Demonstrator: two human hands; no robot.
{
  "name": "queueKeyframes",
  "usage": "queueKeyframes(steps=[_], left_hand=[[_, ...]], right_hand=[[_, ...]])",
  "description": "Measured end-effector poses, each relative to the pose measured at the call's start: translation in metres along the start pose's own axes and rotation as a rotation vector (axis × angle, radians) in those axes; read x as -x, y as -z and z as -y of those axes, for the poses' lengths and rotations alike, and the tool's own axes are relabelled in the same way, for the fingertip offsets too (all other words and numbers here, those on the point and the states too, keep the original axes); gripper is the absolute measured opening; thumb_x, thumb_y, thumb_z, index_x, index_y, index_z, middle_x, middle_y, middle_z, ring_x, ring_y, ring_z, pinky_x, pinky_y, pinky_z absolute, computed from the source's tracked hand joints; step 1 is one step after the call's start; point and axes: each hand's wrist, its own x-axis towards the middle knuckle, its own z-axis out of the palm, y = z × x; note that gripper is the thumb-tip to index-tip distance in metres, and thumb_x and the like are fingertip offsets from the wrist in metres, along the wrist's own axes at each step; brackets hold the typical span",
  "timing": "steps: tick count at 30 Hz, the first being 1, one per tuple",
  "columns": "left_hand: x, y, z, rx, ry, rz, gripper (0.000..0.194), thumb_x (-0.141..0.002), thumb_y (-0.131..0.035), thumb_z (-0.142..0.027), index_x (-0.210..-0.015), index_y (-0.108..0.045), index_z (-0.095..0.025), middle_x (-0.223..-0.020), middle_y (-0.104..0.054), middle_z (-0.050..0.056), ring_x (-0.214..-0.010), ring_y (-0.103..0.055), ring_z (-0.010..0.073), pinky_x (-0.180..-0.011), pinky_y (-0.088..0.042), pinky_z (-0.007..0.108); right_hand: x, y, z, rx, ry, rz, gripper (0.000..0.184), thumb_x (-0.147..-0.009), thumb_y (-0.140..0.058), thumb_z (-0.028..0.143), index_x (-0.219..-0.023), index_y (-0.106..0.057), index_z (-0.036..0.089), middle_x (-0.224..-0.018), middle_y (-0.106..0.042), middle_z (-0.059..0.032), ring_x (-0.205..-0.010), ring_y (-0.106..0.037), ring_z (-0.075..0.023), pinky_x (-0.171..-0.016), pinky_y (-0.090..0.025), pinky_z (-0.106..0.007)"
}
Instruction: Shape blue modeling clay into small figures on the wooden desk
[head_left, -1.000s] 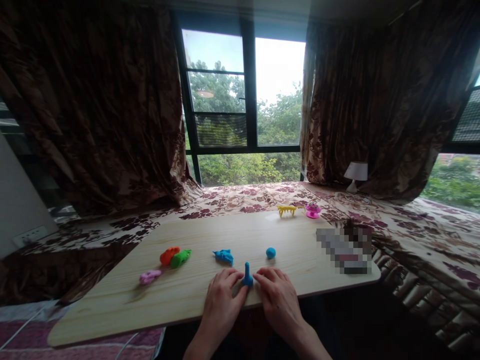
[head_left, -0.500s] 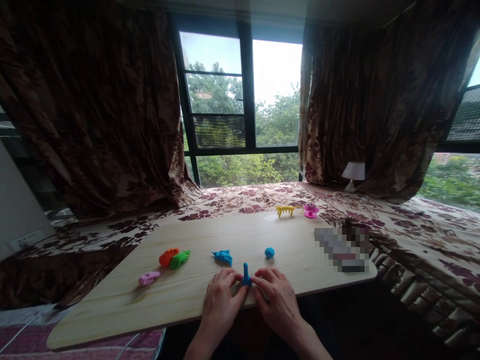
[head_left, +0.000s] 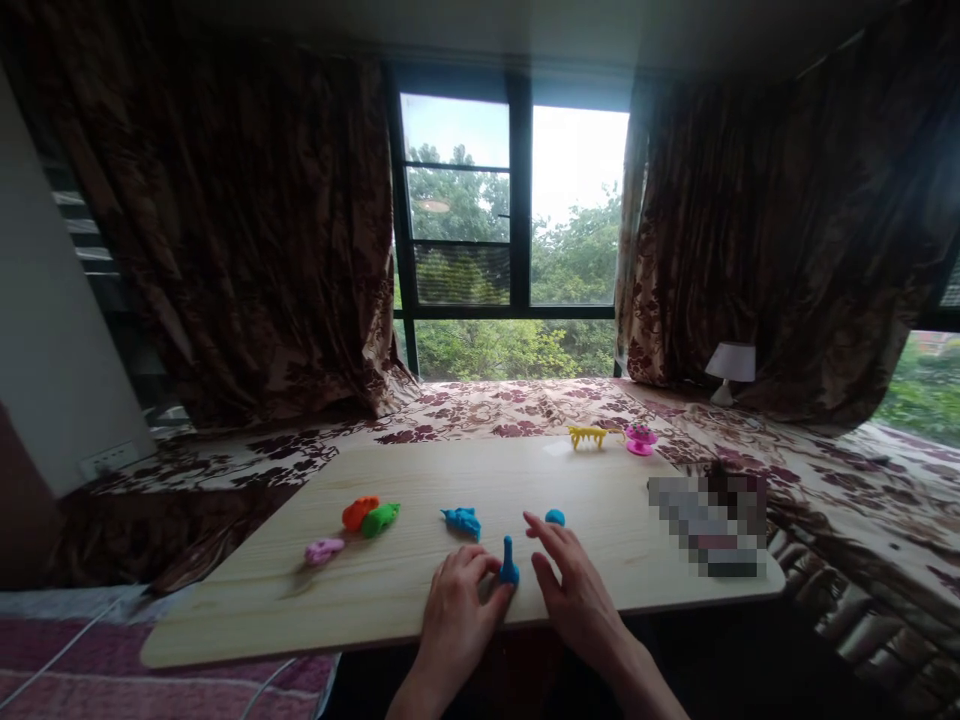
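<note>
A blue modelling-clay piece (head_left: 509,562) stands upright near the table's front edge, with a wide base and a thin neck. My left hand (head_left: 461,597) is closed on its base between thumb and fingers. Just right of it, my right hand (head_left: 574,575) is open with fingers apart and holds nothing. Beyond those fingers lies a round blue clay ball (head_left: 555,517), partly covered by them. A crumpled-looking blue clay piece (head_left: 462,521) rests past my left hand. Farther left are orange (head_left: 361,513), green (head_left: 382,519) and pink (head_left: 324,551) clay pieces.
The pale wooden table (head_left: 255,580) stands before a window seat with flowered cloth (head_left: 495,405). At its back edge are a yellow animal-like figure (head_left: 588,437) and a pink stand (head_left: 640,440). A blurred-out object (head_left: 709,525) occupies the right side. A white lamp (head_left: 730,368) is behind.
My right hand has let go of the upright blue clay piece and moved away toward the blue ball, its fingers spreading. My left hand stays at the piece. The whole view has shifted slightly.
</note>
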Motion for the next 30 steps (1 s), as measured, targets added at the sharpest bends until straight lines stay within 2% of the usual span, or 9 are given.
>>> queueKeyframes(steps=[4,6,10,14,17,20,23,27,30], left_hand=[[0.001,0.0,0.0,0.007,0.012,-0.012,0.013,-0.075,-0.057,-0.03,-0.084,-0.063,-0.023,-0.098,-0.06,0.005,-0.097,-0.054,0.0225,-0.089,-0.04,0.037],[0.001,0.0,0.001,0.011,0.017,-0.018,0.013,-0.075,-0.057,-0.03,-0.084,-0.063,-0.023,-0.098,-0.06,0.005,-0.097,-0.054,0.0228,-0.089,-0.04,0.037],[0.002,0.0,0.001,0.019,0.022,-0.033,0.014,-0.074,-0.057,-0.028,-0.086,-0.063,-0.023,-0.096,-0.061,0.004,-0.096,-0.054,0.023,-0.089,-0.04,0.037],[0.002,0.001,0.0,0.022,0.022,-0.045,0.014,-0.073,-0.057,-0.026,-0.086,-0.061,-0.023,-0.094,-0.062,0.004,-0.096,-0.054,0.0227,-0.088,-0.04,0.037],[0.003,0.001,0.0,0.017,0.019,-0.045,0.01,-0.073,-0.057,-0.025,-0.082,-0.061,-0.022,-0.092,-0.061,0.004,-0.095,-0.054,0.0223,-0.087,-0.04,0.037],[0.004,0.001,0.001,0.015,0.016,-0.041,0.015,-0.071,-0.059,-0.026,-0.085,-0.061,-0.023,-0.094,-0.061,0.004,-0.096,-0.054,0.022,-0.088,-0.039,0.037],[0.0,0.001,0.001,0.017,0.014,-0.026,0.017,-0.072,-0.059,-0.028,-0.089,-0.062,-0.025,-0.093,-0.063,0.002,-0.094,-0.056,0.0213,-0.088,-0.04,0.036],[-0.018,-0.007,-0.003,-0.044,0.017,-0.064,0.017,-0.075,-0.056,-0.029,-0.09,-0.063,-0.024,-0.091,-0.065,0.002,-0.092,-0.057,0.0212,-0.083,-0.042,0.035],[-0.033,-0.017,-0.007,-0.105,0.009,-0.116,0.017,-0.075,-0.055,-0.027,-0.09,-0.063,-0.023,-0.092,-0.064,0.004,-0.095,-0.055,0.0233,-0.085,-0.04,0.038]], right_hand=[[-0.019,0.004,0.005,0.038,0.109,0.08,0.061,-0.071,-0.039,-0.006,-0.119,-0.055,0.029,-0.114,-0.056,-0.0037,-0.107,-0.048,-0.0198,-0.093,-0.042,-0.035],[-0.02,0.007,0.003,0.025,0.114,0.096,0.062,-0.07,-0.039,-0.006,-0.117,-0.056,0.029,-0.114,-0.056,-0.0035,-0.108,-0.048,-0.0196,-0.093,-0.042,-0.035],[-0.021,0.023,-0.021,-0.024,-0.028,-0.031,0.046,-0.081,-0.042,0.008,-0.122,-0.052,0.025,-0.114,-0.057,-0.0047,-0.108,-0.049,-0.0192,-0.096,-0.039,-0.035],[-0.031,0.036,-0.054,-0.008,-0.138,-0.052,0.03,-0.079,-0.05,0.016,-0.104,-0.065,0.021,-0.109,-0.059,-0.0079,-0.105,-0.051,-0.0241,-0.096,-0.037,-0.04],[-0.038,0.028,-0.067,-0.038,-0.175,-0.037,0.027,-0.072,-0.058,0.017,-0.096,-0.07,0.021,-0.103,-0.062,-0.0088,-0.102,-0.053,-0.0267,-0.094,-0.037,-0.042],[-0.04,0.012,-0.069,-0.115,-0.206,-0.021,0.03,-0.065,-0.063,0.015,-0.093,-0.071,0.024,-0.098,-0.065,-0.0064,-0.099,-0.056,-0.0264,-0.091,-0.039,-0.039],[-0.037,0.002,-0.069,-0.229,-0.26,-0.038,0.031,-0.066,-0.063,0.017,-0.096,-0.07,0.025,-0.098,-0.066,-0.0049,-0.094,-0.059,-0.0241,-0.088,-0.042,-0.037],[-0.031,0.003,-0.071,-0.431,-0.39,-0.085,0.043,-0.075,-0.059,0.035,-0.115,-0.059,0.019,-0.099,-0.066,-0.009,-0.077,-0.066,-0.0224,-0.068,-0.052,-0.035],[-0.025,0.007,-0.072,-0.589,-0.466,-0.102,0.049,-0.081,-0.053,0.044,-0.121,-0.053,0.015,-0.099,-0.067,-0.0118,-0.082,-0.067,-0.0239,-0.068,-0.054,-0.035]])
